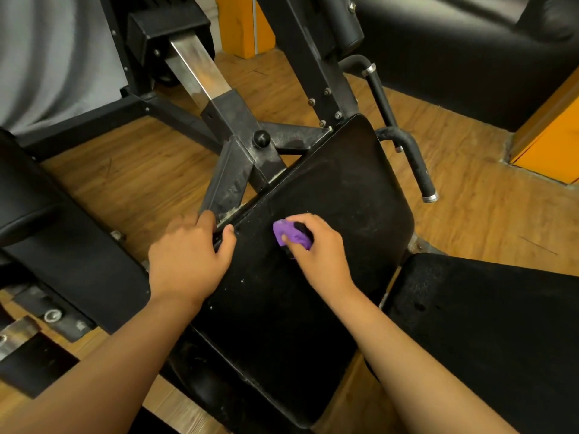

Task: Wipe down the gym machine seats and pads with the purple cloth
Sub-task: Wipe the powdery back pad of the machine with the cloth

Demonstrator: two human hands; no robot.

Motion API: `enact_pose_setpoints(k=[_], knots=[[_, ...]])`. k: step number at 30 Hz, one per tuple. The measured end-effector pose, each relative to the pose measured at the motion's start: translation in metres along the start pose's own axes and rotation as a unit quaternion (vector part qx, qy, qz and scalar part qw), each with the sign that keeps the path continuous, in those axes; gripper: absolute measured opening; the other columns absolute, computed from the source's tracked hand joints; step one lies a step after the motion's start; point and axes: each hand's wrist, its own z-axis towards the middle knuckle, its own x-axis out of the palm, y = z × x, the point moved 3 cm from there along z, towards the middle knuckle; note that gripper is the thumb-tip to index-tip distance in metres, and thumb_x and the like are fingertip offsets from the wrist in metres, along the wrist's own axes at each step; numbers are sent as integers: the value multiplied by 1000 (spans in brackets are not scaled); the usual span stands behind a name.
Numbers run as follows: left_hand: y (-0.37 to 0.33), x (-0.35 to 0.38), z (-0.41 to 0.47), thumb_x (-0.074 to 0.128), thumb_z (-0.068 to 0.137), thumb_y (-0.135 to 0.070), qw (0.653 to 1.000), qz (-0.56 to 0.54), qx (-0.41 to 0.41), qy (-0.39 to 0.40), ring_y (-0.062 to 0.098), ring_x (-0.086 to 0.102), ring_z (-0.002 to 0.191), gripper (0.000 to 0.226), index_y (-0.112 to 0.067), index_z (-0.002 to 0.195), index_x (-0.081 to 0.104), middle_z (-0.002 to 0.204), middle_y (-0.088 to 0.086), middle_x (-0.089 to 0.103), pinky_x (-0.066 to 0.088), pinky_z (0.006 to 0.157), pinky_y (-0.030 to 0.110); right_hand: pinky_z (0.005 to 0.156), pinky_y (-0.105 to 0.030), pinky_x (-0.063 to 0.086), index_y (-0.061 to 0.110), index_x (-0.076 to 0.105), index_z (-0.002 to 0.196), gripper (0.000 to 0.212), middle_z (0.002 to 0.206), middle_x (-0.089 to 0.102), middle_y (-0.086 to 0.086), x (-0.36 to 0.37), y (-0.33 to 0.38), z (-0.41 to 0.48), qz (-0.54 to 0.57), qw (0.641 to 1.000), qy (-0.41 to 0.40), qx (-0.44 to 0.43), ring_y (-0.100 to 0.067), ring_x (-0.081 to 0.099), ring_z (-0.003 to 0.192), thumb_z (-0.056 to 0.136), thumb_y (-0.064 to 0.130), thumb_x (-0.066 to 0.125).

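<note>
- Your right hand (316, 245), at centre frame, grasps the bunched purple cloth (289, 236); fingers curl over it and the thumb lies across its near side.
- The cloth sits against the black seat pad (338, 183), on the pad's middle portion, just left of your knuckles.
- Your left hand (188, 255), left of centre, grips the pad's left edge: thumb on the top surface, fingers wrapped over the rim.
- The pad surface shows pale specks and dull smears.
- The black steel frame (238, 170) meets the pad's upper-left edge; a round black knob (261, 138) sits on it.
- A chrome post (200, 70) rises toward the upper left.
- A black handle (416, 164) with a metal end cap projects at the pad's upper right.
- A second black pad (485, 324) lies at lower right, and another pad (47, 214) at the left edge.
- The wood floor (470, 220) runs beneath.
</note>
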Motion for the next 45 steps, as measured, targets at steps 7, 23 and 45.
enact_pose_setpoints(k=[7, 23, 45], knots=[[0, -1, 0, 50, 93, -39, 1000, -7, -6, 6, 27, 54, 76, 31, -11, 83, 57, 76, 6, 56, 31, 47, 27, 68, -25, 58, 18, 63, 108, 17, 99, 64, 3, -31, -36, 39, -15, 967, -172, 185, -5, 64, 76, 92, 13, 61], [0, -3, 0, 49, 93, -41, 1000, -13, -18, 19, 21, 53, 75, 28, -16, 82, 56, 74, -1, 51, 30, 46, 25, 65, -25, 57, 13, 61, 113, 24, 111, 63, -10, -98, -98, 52, 138, 954, -96, 249, -22, 66, 95, 90, 5, 61], [-4, -4, -1, 53, 92, -38, 999, 26, -20, 18, 25, 55, 76, 25, -17, 78, 53, 73, -1, 50, 21, 46, 22, 78, -34, 58, 18, 66, 110, 22, 104, 63, 3, -81, -121, 44, -50, 984, -65, 156, -11, 64, 89, 90, 11, 61]])
